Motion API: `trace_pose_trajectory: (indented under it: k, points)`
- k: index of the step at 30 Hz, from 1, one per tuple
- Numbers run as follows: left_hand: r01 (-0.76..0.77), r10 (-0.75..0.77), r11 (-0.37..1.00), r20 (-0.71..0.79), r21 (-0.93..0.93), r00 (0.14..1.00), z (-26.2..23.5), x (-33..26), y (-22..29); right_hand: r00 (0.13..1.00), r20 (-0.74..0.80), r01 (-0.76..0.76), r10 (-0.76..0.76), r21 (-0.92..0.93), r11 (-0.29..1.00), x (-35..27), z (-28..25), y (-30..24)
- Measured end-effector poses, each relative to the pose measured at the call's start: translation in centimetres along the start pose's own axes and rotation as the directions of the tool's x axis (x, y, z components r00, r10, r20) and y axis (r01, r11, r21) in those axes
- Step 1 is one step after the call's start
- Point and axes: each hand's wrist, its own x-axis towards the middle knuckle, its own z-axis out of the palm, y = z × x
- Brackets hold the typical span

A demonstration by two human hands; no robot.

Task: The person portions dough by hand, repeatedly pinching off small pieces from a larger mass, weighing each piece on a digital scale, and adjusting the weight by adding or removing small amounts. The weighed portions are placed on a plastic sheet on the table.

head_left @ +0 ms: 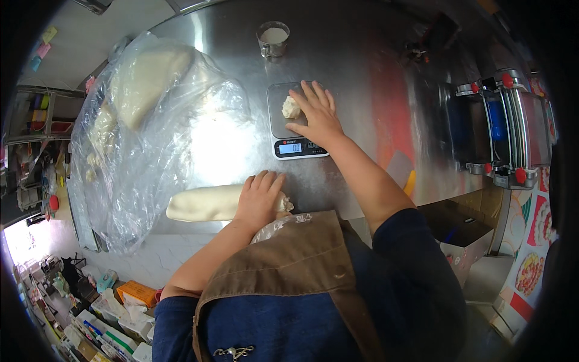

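1. Where the right hand (316,114) lies flat with its fingers spread on the platform of the one kitchen scale (288,130), a single small dough piece (291,108) sits just beside the fingertips, touching them or nearly so; the hand is not closed on it.
2. That piece is pale cream, lumpy and uneven, about the size of a few fingertips, and it rests toward the left half of the grey platform.
3. One scale only: a square steel top with a dark front strip and a lit blue display, standing near the middle of the counter (350,54).
4. One long dough roll (205,203) lies along the near edge of the counter, smooth, pale and log-shaped; the left hand (259,199) is cupped over its right end, fingers curled down onto it and pressing, with a torn, ragged end showing past the hand.
5. One large clear plastic bag (151,139) spreads across the left part of the counter, crumpled, with one big slab of pale dough inside and a few small bits near its left edge.
6. One small metal cup (273,37) of white powder stands toward the far edge, well apart from the scale.
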Motion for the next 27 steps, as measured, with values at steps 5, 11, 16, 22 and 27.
trace_pose_trajectory:
  k: [5,11,16,22,27]
  points:
    - [0.019,-0.016,0.999,0.052,-0.048,0.999,1.1,-0.2,-0.3,1.0,0.007,0.003,-0.004,0.097,0.995,-0.3,0.2,0.3]
    - [0.002,-0.003,1.0,-0.02,-0.02,1.0,0.6,-1.1,0.1,0.986,-0.135,-0.064,0.1,0.247,0.967,-0.1,-0.1,-0.3]
    - [0.049,-0.048,0.995,-0.02,0.087,0.999,0.4,-1.9,1.0,0.965,-0.174,-0.078,0.196,0.521,0.85,-4.9,-1.3,-1.6]
    - [0.04,-0.037,0.998,-0.071,0.051,0.997,2.3,-0.9,0.4,0.953,0.302,-0.242,0.027,0.704,0.668,-14.9,0.3,-6.8]
    - [-0.02,0.022,1.0,-0.141,0.017,0.99,3.7,-0.6,-0.6,0.937,0.344,-0.255,0.059,0.559,0.789,-15.2,0.3,-8.7]
